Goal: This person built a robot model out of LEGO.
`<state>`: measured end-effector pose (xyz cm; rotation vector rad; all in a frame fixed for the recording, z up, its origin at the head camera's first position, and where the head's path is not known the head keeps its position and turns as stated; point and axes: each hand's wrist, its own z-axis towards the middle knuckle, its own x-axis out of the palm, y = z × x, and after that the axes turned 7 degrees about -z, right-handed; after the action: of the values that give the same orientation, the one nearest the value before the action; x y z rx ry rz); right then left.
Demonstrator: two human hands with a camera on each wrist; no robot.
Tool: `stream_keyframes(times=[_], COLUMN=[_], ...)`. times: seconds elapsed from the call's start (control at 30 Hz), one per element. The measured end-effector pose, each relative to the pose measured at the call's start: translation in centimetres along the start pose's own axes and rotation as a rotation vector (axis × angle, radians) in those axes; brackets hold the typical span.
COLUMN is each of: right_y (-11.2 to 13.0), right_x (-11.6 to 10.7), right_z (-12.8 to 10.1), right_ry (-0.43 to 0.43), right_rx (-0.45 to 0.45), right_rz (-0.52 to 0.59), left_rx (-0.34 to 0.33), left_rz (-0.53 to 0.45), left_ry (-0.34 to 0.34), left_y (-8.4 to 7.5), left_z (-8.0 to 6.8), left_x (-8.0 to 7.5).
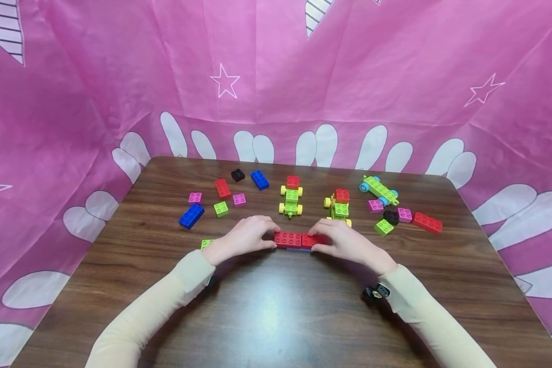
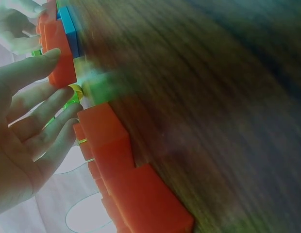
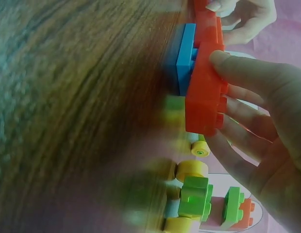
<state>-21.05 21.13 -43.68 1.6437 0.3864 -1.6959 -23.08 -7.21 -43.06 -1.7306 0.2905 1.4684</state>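
Gripping red bricks atop blue brick: left hand, right hand, one each end.

Two joined bricks lie mid-tabletop; two wheeled builds stand just behind, loose bricks scattered far left and right.

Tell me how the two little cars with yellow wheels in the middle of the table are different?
The left car points straight away from the person; the right car sits a bit turned. The left car stands clear of the hands; the right car is just behind the right hand. Both have green bodies, yellow wheels and a red brick on top.
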Motion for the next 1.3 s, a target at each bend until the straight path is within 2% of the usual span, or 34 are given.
stream_keyframes(times=[0.6,1.07,1.3], right_y=[0.9,1.4,1.5], right_x=[0.0,0.8,0.8], right_z=[-0.2,0.2,0.1], right_ry=[-0.048,-0.08,-0.112], right_rx=[0.002,0.022,-0.01], right_rz=[-0.002,-0.054,-0.113], left_rx=[0.016,0.025,0.041], left_rz=[0.02,0.03,0.028], left_ry=[-0.019,-0.01,-0.019], left_y=[-0.1,-0.2,-0.3], left_z=[0.2,0.1,0.1], left_x=[0.0,0.0,0.1])
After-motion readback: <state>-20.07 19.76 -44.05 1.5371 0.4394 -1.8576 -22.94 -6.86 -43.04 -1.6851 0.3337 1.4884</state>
